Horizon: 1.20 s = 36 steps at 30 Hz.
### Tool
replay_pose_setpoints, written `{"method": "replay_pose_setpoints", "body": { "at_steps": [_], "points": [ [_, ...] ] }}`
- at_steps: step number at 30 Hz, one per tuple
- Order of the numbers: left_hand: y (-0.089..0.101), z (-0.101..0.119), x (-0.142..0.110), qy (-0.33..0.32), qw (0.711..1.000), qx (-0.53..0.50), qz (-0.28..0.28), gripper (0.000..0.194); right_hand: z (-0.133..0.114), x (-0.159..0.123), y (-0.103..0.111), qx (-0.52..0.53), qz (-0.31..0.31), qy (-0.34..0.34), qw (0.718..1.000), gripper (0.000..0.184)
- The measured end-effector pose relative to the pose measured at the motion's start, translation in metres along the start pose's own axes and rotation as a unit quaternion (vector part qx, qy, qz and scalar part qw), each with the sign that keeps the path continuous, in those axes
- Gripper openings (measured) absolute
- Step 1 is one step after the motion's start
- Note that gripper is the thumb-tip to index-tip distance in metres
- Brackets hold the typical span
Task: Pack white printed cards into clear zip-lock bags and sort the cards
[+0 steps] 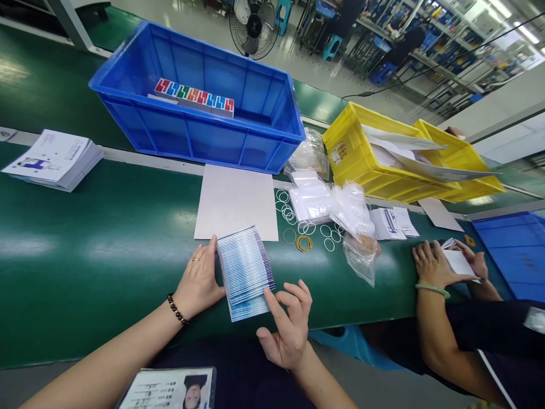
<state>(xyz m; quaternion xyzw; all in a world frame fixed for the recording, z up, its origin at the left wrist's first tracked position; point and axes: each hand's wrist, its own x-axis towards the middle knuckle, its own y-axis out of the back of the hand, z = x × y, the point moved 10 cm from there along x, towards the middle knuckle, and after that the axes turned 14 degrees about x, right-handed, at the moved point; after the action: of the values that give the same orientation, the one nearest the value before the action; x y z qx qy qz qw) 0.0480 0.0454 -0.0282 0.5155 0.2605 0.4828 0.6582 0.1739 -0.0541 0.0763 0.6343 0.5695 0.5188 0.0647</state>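
A fanned stack of blue-and-white folded leaflets [246,270] lies on the green table in front of me, its edges stepped in many thin layers. My left hand [198,281] rests along the stack's left side, fingers stretched toward its far corner and thumb by its near left edge. It braces the stack rather than wrapping round it. My right hand [289,324] is at the lower right corner, index fingertip touching the leaflet edges, the other fingers spread and thumb apart. Beyond the stack lies a blank pale sheet [237,199].
A blue bin [191,130] holding small colourful boxes stands behind. Rubber bands [304,243], plastic bags [353,210] and yellow bins [374,170] are to the right. A printed stack [55,159] lies far left. At right, a co-worker's hands [432,264] hold white papers [460,264].
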Motion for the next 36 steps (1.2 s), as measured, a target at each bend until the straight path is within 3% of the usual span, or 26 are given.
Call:
{"method": "replay_pose_setpoints", "body": {
  "at_steps": [14,36],
  "points": [
    [-0.0017,-0.0029,-0.0004,0.02,1.0,-0.022,-0.01,0.097,-0.0009,-0.0015,0.0061,-0.003,0.03,-0.001,1.0,0.041],
    [-0.0005,-0.0016,-0.0008,0.009,1.0,-0.01,0.003,0.099,-0.0034,0.0036,0.0055,-0.007,0.01,0.006,1.0,0.042]
  ]
}}
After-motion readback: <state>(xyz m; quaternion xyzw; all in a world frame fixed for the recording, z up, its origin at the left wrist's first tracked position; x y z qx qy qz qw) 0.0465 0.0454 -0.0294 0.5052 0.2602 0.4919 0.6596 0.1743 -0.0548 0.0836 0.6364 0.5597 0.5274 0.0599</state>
